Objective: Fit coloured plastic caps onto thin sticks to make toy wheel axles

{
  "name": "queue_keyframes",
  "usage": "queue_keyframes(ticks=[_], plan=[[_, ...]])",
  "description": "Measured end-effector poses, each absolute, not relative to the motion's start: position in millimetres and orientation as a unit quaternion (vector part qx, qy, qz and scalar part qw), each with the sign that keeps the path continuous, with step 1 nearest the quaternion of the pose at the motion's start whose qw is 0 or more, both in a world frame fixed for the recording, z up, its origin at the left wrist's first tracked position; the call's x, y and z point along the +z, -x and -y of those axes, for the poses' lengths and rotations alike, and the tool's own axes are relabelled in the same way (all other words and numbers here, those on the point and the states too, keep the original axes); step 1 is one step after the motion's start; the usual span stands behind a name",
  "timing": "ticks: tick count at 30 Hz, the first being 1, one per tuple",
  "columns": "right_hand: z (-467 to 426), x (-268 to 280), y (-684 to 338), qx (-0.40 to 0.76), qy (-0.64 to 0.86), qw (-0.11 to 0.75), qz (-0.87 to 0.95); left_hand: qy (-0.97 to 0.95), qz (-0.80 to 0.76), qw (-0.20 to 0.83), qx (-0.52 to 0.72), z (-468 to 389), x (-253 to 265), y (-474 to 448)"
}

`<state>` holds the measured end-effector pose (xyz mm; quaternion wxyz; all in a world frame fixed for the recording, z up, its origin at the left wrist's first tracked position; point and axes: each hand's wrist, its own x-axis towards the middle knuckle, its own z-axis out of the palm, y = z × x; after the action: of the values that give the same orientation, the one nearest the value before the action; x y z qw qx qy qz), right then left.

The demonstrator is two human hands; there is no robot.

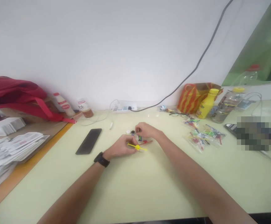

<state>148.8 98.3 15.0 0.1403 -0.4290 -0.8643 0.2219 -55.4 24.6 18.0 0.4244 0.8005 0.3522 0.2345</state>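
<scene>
My left hand [123, 145], with a black watch on the wrist, pinches a thin yellow plastic piece [137, 147] that has a round hub and two narrow arms. Just beyond it my right hand [147, 130] bends down with its fingers closed at a small dark blue and green piece [139, 137]; their tips are partly hidden. A red plastic piece [145, 142] of similar shape lies below the right hand. Beside the fingers are a small black round part [133, 132] and a white round part [128, 132].
A black phone [89, 141] lies left of my hands. Clear bags of colourful plastic parts [198, 140], glasses [178, 114] and a yellow bottle [207, 104] are to the right. A power strip [123, 107] stands by the wall. Stacked papers [25, 146] and a red bag [16, 93] occupy the left.
</scene>
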Motion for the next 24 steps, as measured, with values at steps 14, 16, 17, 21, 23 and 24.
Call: queue_keyframes(ticks=[14,16,17,21,23,24], plan=[[-88.7,62.9,-178.9,0.386,0.353,-0.098,0.846,-0.806,-0.302,0.484,0.156,-22.8,23.0,53.6],[-85.4,63.9,-178.5,0.405,0.373,-0.132,0.824,-0.801,-0.304,0.491,0.161,-24.4,23.3,55.2],[-84.2,63.6,-178.3,0.408,0.387,-0.144,0.814,-0.797,-0.305,0.494,0.166,-25.1,23.5,56.1],[-83.7,63.5,-181.6,0.388,0.433,-0.180,0.794,-0.766,-0.296,0.533,0.204,-28.4,25.7,61.4],[-84.2,67.7,-184.1,0.365,0.453,-0.166,0.797,-0.727,-0.295,0.571,0.243,-31.4,26.8,64.7],[-83.9,71.0,-184.2,0.354,0.456,-0.139,0.804,-0.702,-0.300,0.586,0.273,-33.3,27.3,66.4]])
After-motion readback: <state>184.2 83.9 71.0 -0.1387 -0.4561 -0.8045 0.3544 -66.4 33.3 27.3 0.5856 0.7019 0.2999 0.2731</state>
